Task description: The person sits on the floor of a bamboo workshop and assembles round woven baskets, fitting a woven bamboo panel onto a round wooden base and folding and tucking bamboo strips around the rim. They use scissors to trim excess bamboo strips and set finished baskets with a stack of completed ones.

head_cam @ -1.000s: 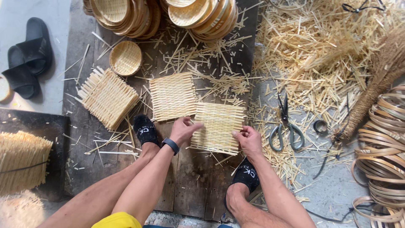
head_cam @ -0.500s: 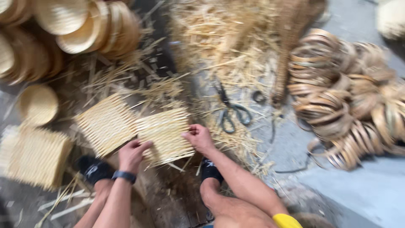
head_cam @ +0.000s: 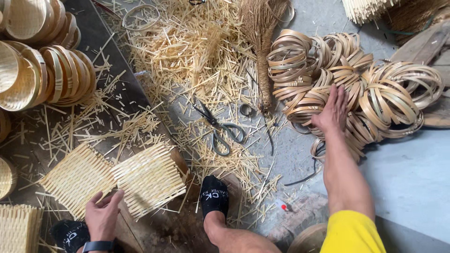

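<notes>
My right hand (head_cam: 332,111) reaches out with spread fingers and lies on a heap of bamboo strip rings (head_cam: 361,89) at the right. My left hand (head_cam: 102,214), with a dark wristband, rests open on the near edge of a square woven bamboo mat (head_cam: 149,179). A second woven mat (head_cam: 77,178) overlaps it on the left. Both mats lie on dark wooden boards (head_cam: 112,98). My two feet in black socks (head_cam: 214,196) sit near the bottom edge.
Grey-handled scissors (head_cam: 219,127) lie among scattered bamboo slivers (head_cam: 187,51). A straw broom (head_cam: 262,42) lies beside the rings. Stacked woven baskets (head_cam: 42,70) fill the upper left. Another woven mat stack (head_cam: 18,229) sits at the lower left.
The view has swung right. My right hand left the woven mat and reached out onto the heap of bamboo rings. My left hand stays at the mat's near edge.
</notes>
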